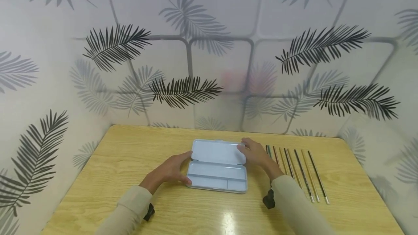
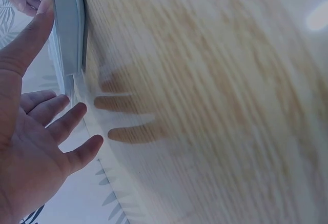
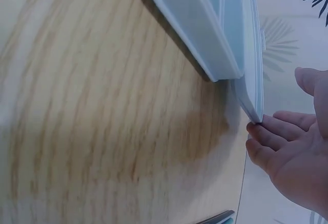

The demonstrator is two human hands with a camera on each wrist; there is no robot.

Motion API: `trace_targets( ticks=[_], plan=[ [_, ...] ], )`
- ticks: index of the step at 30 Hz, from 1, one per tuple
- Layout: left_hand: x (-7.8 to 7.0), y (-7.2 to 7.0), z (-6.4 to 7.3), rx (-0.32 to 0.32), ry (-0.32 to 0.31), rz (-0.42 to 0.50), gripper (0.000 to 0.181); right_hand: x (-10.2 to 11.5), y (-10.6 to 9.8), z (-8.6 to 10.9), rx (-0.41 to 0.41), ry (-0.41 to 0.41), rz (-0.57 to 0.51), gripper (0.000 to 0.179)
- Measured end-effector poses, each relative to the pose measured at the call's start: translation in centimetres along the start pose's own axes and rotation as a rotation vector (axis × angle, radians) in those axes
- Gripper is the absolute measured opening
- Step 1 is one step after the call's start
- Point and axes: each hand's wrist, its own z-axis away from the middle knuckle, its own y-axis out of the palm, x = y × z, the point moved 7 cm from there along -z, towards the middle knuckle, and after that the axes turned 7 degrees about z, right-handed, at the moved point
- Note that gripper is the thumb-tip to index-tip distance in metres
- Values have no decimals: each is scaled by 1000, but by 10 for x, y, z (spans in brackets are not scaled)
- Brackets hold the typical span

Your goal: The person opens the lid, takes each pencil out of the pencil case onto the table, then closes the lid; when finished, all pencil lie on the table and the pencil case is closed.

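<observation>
A pale blue pencil case lies unfolded on the table, its lid laid back behind the divided tray. Nothing lies in its compartments. At its left side my left hand is spread, thumb at the tray's front-left corner and forefinger by the lid's edge. The left wrist view shows the other fingers held apart over the table. My right hand is at the lid's far right corner. In the right wrist view its fingertips meet the lid's edge, with the thumb held away.
Several pencils, black, yellow and dark red, lie in a loose row right of the case, partly behind the right forearm. The wooden table backs onto a leaf-patterned curtain. A dark wrist strap shows below the right wrist.
</observation>
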Motion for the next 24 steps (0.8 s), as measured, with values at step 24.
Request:
trace_targets(
  ticks=[24],
  plan=[
    [3,0,0,-42,-35,-80,113,18,-27,46,-152,-119,-250,52]
  ],
)
